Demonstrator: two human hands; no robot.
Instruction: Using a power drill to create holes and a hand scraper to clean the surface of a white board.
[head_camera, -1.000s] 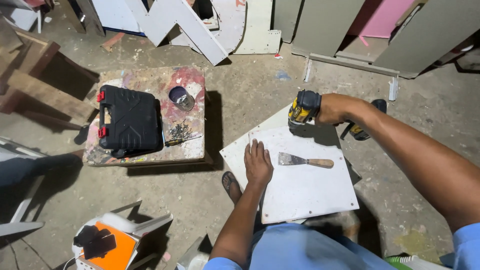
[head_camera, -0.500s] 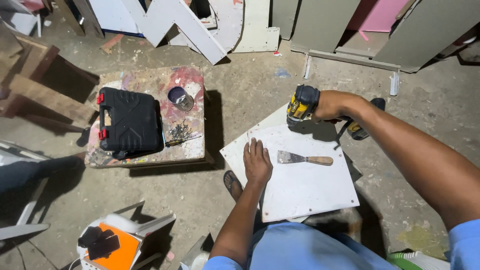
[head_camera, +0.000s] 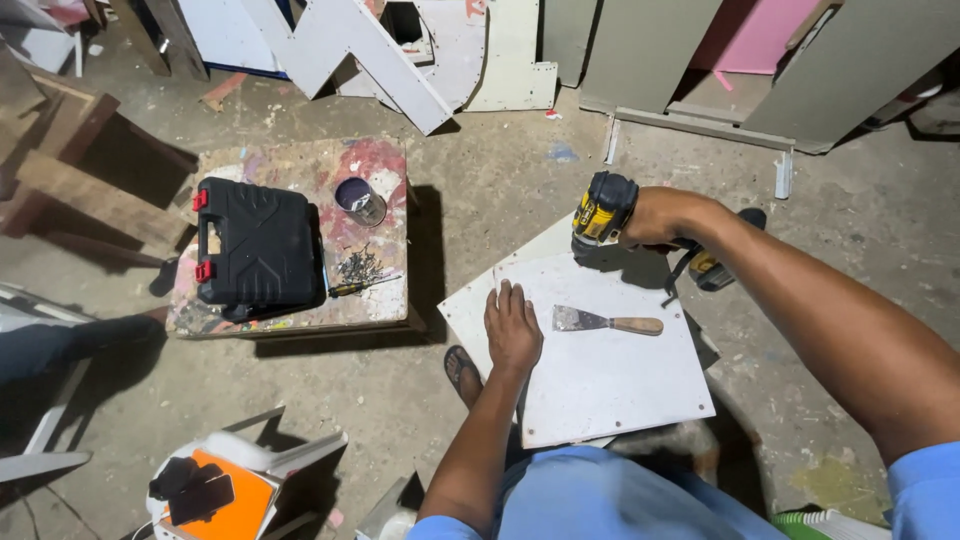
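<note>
Right hand (head_camera: 665, 215) wrapped tight round handle of yellow-black cordless drill (head_camera: 603, 210), nose pointing down at far edge of white board (head_camera: 610, 385). Left hand (head_camera: 512, 325) flat, fingers spread, pressing board's left side; grips nothing. Drill sits up and right of left hand, well apart. Putty knife (head_camera: 605, 322) lies loose on board between the two, long axis running left-right, blade toward left hand, wooden handle toward right. Left hand nearer knife. Board rests on concrete floor (head_camera: 480, 180).
</note>
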